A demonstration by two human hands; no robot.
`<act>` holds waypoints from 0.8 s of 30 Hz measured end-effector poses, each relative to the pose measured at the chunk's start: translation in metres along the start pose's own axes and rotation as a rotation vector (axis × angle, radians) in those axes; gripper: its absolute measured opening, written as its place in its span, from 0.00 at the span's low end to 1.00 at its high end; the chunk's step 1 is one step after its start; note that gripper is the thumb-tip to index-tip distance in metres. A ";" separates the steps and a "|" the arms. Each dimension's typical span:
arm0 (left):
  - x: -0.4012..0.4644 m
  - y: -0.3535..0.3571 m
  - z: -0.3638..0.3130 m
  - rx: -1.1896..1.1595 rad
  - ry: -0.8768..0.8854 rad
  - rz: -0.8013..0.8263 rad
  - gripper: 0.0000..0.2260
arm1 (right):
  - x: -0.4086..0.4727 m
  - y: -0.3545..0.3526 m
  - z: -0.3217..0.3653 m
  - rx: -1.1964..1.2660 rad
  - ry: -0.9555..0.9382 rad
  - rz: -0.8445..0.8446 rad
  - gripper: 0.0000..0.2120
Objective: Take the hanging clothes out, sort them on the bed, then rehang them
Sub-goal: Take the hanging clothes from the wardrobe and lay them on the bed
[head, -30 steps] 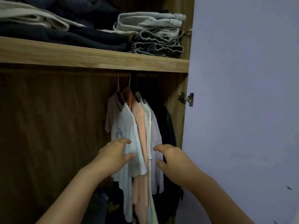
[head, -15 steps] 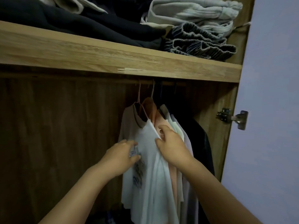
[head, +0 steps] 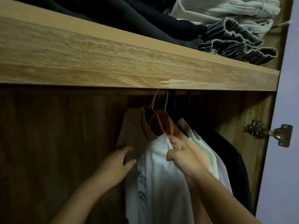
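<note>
Right hand (head: pixel 182 152) pinches the white shirt (head: pixel 161 175) at its shoulder; left hand (head: pixel 119 164), fingers relaxed, rests at nine o'clock. Best lift the hanger (head: pixel 153 113) toward twelve, clearing the rail (head: pixel 178 93).

The shelf (head: pixel 113 62) is matt, grainy wood, chipped at its front edge. The white shirt (head: pixel 161 175) looks like soft, smooth cloth. The hinge (head: pixel 268 132) is shiny metal. The dark jacket (head: pixel 237 167) has a faint sheen.
</note>
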State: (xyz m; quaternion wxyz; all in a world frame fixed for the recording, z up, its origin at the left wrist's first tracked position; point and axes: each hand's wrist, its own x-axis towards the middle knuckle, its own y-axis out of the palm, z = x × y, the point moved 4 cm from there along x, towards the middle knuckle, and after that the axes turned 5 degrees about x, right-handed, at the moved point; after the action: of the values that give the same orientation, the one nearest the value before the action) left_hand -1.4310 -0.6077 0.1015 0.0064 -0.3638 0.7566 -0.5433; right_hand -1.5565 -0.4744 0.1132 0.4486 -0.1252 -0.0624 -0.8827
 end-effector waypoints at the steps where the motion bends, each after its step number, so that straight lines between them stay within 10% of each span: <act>1: 0.004 0.001 0.004 -0.011 0.004 -0.007 0.19 | -0.002 -0.001 0.002 -0.001 -0.012 0.023 0.27; 14: 0.030 0.014 -0.020 -0.068 -0.030 -0.233 0.24 | -0.099 -0.060 0.023 0.047 0.138 0.149 0.30; 24: -0.031 0.045 -0.122 -0.074 0.339 -0.270 0.21 | -0.255 -0.137 0.054 -0.061 0.245 0.062 0.28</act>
State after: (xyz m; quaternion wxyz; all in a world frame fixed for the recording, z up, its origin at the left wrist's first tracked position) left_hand -1.4820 -0.4838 0.1027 -0.2071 -0.3649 0.7107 -0.5646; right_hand -1.5139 -0.1840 0.0948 0.4760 -0.0317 0.0236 -0.8786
